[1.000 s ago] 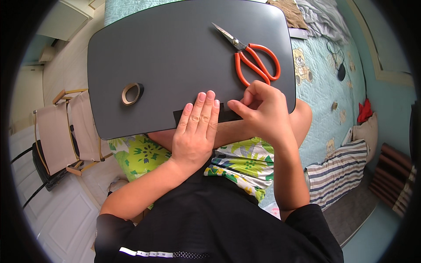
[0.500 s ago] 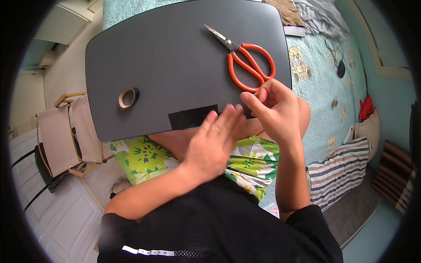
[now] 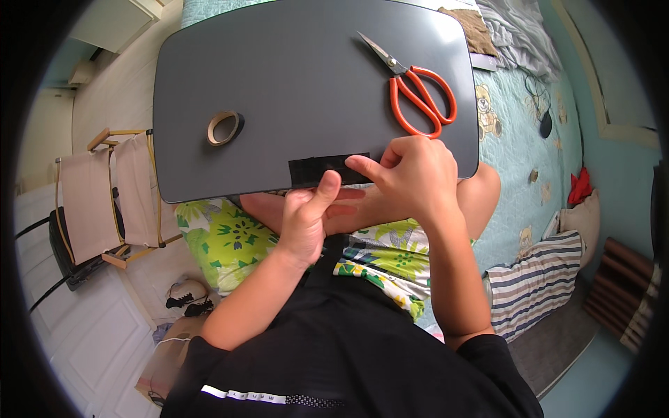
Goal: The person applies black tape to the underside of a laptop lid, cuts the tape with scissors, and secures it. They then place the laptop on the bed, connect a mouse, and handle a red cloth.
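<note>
A strip of black tape (image 3: 313,171) lies flat along the near edge of the dark grey tabletop (image 3: 293,83). My left hand (image 3: 306,219) is at that edge, its thumb raised against the tape and its other fingers spread below the tabletop. It is open. My right hand (image 3: 418,177) rests at the strip's right end, thumb stretched onto the tape and fingers curled. Whether anything is inside those fingers is hidden. Just beyond it lie scissors (image 3: 418,97) with red handles, their blades pointing away and left. A roll of black tape (image 3: 225,128) stands at the left of the tabletop.
My bare legs are crossed under the table's near edge, over green floral cloth (image 3: 233,240). A bed with a light blue quilt (image 3: 512,160) stretches to the right, with a striped pillow (image 3: 536,282) on it. A folding chair (image 3: 87,216) stands at left.
My left hand has turned from palm-down over the tape to thumb-up at the table edge. My right hand has come down and left onto the strip's end. The whole view has shifted slightly.
</note>
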### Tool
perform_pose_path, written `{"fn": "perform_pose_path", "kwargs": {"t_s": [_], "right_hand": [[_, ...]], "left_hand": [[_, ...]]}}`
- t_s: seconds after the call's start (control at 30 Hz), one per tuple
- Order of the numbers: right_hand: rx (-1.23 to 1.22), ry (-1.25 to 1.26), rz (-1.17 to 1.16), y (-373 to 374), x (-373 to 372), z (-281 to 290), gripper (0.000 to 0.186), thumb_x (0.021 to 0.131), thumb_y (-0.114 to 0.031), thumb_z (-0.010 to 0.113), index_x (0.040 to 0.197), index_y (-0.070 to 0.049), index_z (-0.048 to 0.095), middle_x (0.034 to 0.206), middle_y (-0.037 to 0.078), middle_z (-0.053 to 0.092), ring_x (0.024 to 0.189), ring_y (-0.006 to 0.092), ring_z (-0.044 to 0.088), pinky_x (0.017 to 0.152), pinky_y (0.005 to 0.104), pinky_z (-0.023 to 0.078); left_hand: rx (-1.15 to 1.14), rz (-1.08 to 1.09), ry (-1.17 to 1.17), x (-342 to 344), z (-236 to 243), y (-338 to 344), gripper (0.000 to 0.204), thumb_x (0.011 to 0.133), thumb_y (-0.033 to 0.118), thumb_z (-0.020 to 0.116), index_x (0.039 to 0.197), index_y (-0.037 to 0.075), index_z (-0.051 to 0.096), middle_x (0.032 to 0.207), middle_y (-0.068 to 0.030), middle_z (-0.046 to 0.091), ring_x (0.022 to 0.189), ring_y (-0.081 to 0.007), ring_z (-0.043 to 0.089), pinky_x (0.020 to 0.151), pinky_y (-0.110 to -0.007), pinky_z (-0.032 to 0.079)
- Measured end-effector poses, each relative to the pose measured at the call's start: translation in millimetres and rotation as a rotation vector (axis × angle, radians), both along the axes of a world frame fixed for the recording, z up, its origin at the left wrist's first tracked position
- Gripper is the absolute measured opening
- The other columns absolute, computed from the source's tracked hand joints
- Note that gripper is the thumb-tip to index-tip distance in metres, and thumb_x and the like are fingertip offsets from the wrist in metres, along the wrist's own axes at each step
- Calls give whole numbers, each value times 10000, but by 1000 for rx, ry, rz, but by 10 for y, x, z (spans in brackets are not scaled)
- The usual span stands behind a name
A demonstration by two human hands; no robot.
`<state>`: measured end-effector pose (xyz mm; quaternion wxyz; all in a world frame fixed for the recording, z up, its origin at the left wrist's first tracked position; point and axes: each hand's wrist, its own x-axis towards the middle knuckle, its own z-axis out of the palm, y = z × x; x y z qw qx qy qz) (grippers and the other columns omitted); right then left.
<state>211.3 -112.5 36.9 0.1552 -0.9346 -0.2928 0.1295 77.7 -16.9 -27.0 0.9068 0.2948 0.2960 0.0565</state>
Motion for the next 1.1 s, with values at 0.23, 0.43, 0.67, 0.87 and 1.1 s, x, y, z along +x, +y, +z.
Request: {"fn": "perform_pose_path", "kwargs": {"t_s": [0.23,0.43,0.67,0.87,1.1], "right_hand": [[-26,391,-83,42,190,67,443,747,-296,828,535,-4,572,483,72,600,433,124,599,443,243,443],[54,526,-122,-11,209,52,396,758,-190,819,547,-18,531,518,72,612,480,104,619,442,226,439],[69,469,-76,-96,202,2,384,768,-127,805,547,-29,507,527,53,606,487,90,611,438,210,434],[-303,46,-74,203,-74,154,677,663,-678,740,574,-32,557,526,84,559,532,244,606,514,355,449],[-234,50,-160,77,-41,116,572,676,-534,828,610,-22,581,547,77,562,504,212,560,505,340,428]], "left_hand": [[184,213,155,118,6,-82,207,893,168,706,998,-7,673,903,-93,693,743,-185,697,672,-283,579],[243,273,43,79,-110,-66,200,886,126,683,1000,-35,651,905,-102,690,731,-193,698,645,-283,591],[241,298,-37,-3,-140,16,202,890,94,654,1035,-44,630,928,-111,683,721,-198,694,663,-299,600],[264,288,-14,-113,-116,201,183,885,67,651,1027,-46,629,952,-113,671,766,-197,684,680,-330,616],[266,400,-52,-149,-67,250,177,858,46,687,1007,-32,631,978,-77,647,822,-152,641,713,-302,588]]}}
